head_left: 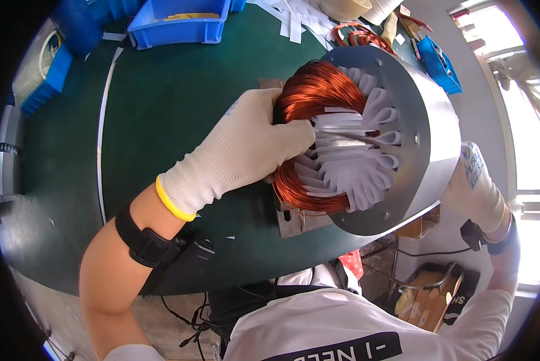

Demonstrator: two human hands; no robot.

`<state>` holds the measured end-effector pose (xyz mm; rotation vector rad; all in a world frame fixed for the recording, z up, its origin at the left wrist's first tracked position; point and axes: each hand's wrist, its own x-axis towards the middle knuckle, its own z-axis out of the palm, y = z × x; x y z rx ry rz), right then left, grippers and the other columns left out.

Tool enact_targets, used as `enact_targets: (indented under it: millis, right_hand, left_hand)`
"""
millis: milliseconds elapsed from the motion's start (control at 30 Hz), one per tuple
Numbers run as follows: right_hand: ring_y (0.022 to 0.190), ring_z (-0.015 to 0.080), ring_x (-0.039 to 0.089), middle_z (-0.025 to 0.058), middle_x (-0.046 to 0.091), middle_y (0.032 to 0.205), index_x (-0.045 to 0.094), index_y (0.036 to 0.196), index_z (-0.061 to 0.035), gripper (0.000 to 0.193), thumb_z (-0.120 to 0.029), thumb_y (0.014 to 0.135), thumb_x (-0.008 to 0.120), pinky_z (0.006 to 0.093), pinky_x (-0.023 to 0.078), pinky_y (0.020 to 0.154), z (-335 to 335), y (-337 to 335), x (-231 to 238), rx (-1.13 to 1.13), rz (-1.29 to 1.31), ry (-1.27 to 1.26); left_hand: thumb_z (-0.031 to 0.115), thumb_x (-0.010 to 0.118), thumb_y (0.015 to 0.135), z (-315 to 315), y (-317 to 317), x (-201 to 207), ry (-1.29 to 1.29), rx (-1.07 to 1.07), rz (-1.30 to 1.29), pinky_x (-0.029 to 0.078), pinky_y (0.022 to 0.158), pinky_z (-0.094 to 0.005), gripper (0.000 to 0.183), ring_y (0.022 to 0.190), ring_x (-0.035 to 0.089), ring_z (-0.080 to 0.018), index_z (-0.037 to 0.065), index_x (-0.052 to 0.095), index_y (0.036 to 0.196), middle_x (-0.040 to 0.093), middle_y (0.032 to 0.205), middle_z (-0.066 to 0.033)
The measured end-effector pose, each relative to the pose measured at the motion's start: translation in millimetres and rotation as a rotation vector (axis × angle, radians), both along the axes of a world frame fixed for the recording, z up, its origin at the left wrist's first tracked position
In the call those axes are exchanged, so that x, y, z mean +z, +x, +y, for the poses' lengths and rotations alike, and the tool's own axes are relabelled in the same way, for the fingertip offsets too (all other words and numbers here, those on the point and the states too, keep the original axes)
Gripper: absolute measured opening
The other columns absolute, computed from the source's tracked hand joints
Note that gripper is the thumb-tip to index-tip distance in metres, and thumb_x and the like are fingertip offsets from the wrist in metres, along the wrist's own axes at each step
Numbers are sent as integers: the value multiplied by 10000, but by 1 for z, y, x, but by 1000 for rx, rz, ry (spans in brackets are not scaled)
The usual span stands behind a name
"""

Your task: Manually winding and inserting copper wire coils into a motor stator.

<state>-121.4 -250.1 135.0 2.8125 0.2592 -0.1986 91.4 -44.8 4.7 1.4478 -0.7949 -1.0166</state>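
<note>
A motor stator with a silver metal housing (441, 135) lies on its side over a wooden board (291, 224). Its open end faces left, showing a thick copper winding (321, 90) and many white insulating paper loops (378, 108) around the bore. My left hand (246, 135), in a white knit glove with a yellow cuff, is closed on the winding. Its thumb reaches to the bore's mouth, and the other fingers are mostly hidden behind the copper. At the housing's right end, my gloved right hand (475, 188) grips the stator, its fingers partly hidden by the metal.
Blue bins (180, 27) stand at the table's back, left corner and right edge. White paper strips (291, 27) and coiled copper wire (363, 37) lie behind the stator. Metal cylinders (8, 153) line the left edge. A cardboard box (426, 295) sits below right.
</note>
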Motion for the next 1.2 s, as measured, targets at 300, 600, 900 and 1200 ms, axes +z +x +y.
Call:
enact_targets:
  millis: [300,600,900,1200]
  right_hand:
    - [641,299,599,123,581,697,572,751,-47,73,4,699,567,401,469,547,-24,-22,-23,-177,0,46]
    - [585,282,574,118,577,693,568,817,-29,80,-14,744,596,392,438,533,-28,-27,5,-28,112,-180]
    - [631,381,571,182,534,653,545,858,-23,139,-136,935,567,430,450,581,-31,-28,-1,-484,5,285]
    - [1011,421,596,259,612,1084,598,1177,8,297,-150,927,571,433,474,892,-175,-139,-135,-846,-578,426]
  left_hand:
    - [140,595,881,0,-1,2,-60,-19,-24,422,581,-241,151,630,472,-55,-10,586,885,547,708,18]
    - [154,603,878,2,-5,2,-28,40,-32,416,583,-236,163,630,469,-52,-8,597,870,546,699,17]
    - [162,604,866,4,-1,7,3,59,-9,422,586,-252,203,633,477,-57,-37,607,905,570,716,14]
    - [125,604,892,7,-1,4,-40,39,-287,469,732,-263,215,776,541,-83,-58,613,1005,647,859,-42]
